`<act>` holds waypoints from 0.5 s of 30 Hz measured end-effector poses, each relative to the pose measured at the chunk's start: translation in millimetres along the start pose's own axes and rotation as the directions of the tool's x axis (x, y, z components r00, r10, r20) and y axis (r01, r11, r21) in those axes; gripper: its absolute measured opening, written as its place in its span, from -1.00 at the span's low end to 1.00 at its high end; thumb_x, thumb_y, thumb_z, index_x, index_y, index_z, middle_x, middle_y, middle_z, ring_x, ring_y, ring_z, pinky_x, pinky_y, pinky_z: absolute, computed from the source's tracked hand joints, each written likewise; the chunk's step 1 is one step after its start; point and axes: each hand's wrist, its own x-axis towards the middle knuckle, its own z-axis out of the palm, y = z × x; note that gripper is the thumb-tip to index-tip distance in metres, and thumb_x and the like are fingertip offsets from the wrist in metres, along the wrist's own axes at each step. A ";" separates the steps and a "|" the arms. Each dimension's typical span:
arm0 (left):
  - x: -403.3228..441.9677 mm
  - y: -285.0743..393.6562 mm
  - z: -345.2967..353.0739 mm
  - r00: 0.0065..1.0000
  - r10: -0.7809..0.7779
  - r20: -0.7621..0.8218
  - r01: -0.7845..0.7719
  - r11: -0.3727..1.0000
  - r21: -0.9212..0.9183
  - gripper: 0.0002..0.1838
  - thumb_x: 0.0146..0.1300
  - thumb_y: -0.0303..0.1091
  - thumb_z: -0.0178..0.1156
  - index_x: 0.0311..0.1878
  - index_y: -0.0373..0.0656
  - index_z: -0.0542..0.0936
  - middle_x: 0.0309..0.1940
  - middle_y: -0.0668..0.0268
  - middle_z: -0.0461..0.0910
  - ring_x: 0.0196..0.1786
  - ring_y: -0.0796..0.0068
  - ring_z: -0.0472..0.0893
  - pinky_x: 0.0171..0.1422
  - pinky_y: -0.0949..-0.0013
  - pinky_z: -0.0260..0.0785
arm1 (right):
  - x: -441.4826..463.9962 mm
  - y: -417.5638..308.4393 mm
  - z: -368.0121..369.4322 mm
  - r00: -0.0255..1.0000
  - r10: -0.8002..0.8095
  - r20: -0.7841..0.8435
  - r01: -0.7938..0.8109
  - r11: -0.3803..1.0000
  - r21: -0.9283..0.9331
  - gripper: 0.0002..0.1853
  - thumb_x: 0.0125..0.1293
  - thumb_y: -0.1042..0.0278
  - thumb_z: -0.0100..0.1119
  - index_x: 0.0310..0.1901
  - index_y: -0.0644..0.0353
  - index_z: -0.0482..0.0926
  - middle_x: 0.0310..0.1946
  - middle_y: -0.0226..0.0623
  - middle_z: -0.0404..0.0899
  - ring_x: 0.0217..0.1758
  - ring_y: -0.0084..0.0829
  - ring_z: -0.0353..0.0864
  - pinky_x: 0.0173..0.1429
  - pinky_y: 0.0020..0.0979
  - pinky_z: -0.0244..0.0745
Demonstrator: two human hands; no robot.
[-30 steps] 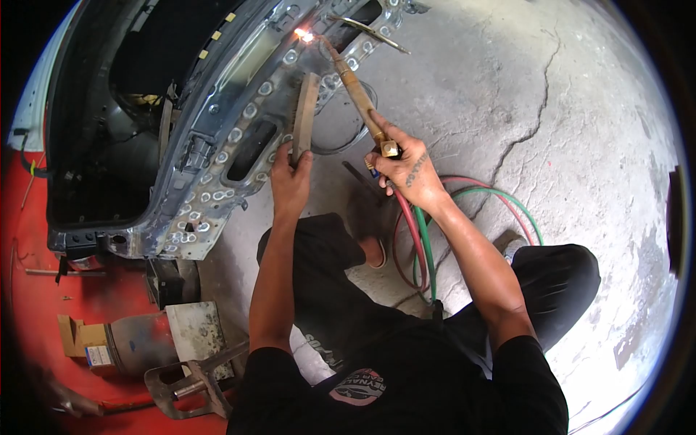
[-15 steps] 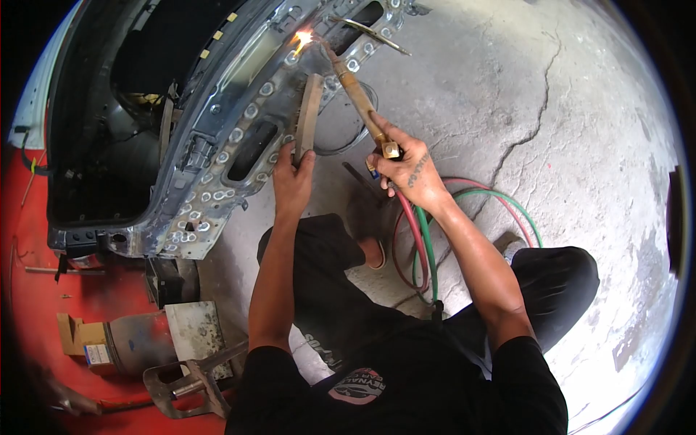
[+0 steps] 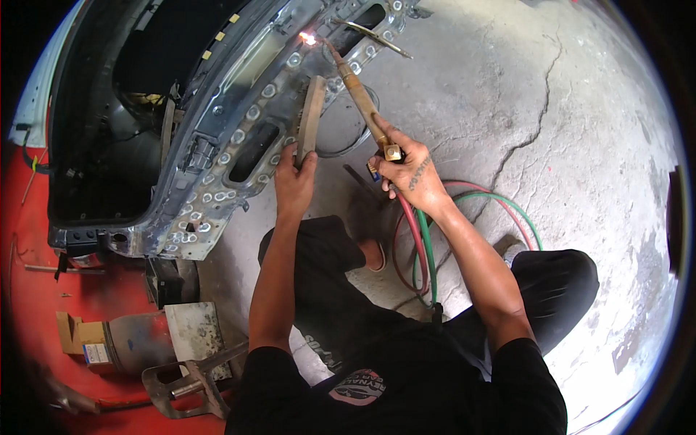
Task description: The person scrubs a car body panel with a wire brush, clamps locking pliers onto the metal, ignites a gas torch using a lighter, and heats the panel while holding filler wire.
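My right hand [image 3: 415, 174] is wrapped round a brass gas torch [image 3: 357, 94], which points up and to the left. At its tip a bright glow [image 3: 308, 38] sits on the grey metal car body panel [image 3: 210, 181], which is dotted with round ground spots. Red and green hoses [image 3: 424, 250] run down from the torch. My left hand [image 3: 295, 190] grips a wire brush [image 3: 312, 112] by its wooden back. Its bristles face the panel; whether they touch it I cannot tell.
A slim metal tool [image 3: 377, 39] lies across the panel's far end. A wire coil [image 3: 348, 134] rests on the cracked concrete floor [image 3: 580, 145]. At lower left, a metal stand [image 3: 192, 391], a stained plate [image 3: 196, 330] and a cardboard box [image 3: 90, 337] lie over red flooring.
The flame at the torch tip looks smaller, now a compact glow. Both hands keep nearly the same place and hold the same tools.
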 end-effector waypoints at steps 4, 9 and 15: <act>0.3 -1.4 -0.6 1.000 -0.007 0.003 0.007 1.000 0.000 -0.52 0.38 -0.25 0.34 0.22 -0.38 0.55 -0.34 0.10 0.68 -0.43 0.39 0.60 -0.30 0.28 0.43 | -0.4 -0.8 0.1 1.000 0.003 0.003 -0.003 1.000 -0.005 -0.19 0.30 0.55 0.20 0.60 0.09 0.22 -0.39 -0.38 0.59 -0.54 -0.60 0.52 -0.48 -0.49 0.53; 0.2 -3.3 0.2 1.000 0.004 -0.006 -0.004 1.000 -0.029 -0.52 0.38 -0.25 0.34 0.22 -0.37 0.55 -0.34 0.10 0.68 -0.42 0.39 0.60 -0.29 0.28 0.43 | -0.5 -0.8 0.3 1.000 0.007 0.007 -0.007 1.000 -0.017 -0.20 0.30 0.55 0.21 0.60 0.08 0.22 -0.39 -0.37 0.61 -0.54 -0.60 0.52 -0.48 -0.48 0.53; 0.8 -4.0 -0.1 0.999 0.021 -0.025 -0.021 1.000 0.001 -0.52 0.37 -0.24 0.35 0.22 -0.38 0.55 -0.35 0.10 0.68 -0.44 0.39 0.60 -0.30 0.27 0.44 | 0.3 2.2 -0.1 1.000 0.018 -0.010 -0.019 1.000 -0.017 -0.20 0.31 0.55 0.21 0.59 0.08 0.23 -0.38 -0.37 0.62 -0.54 -0.59 0.52 -0.48 -0.48 0.53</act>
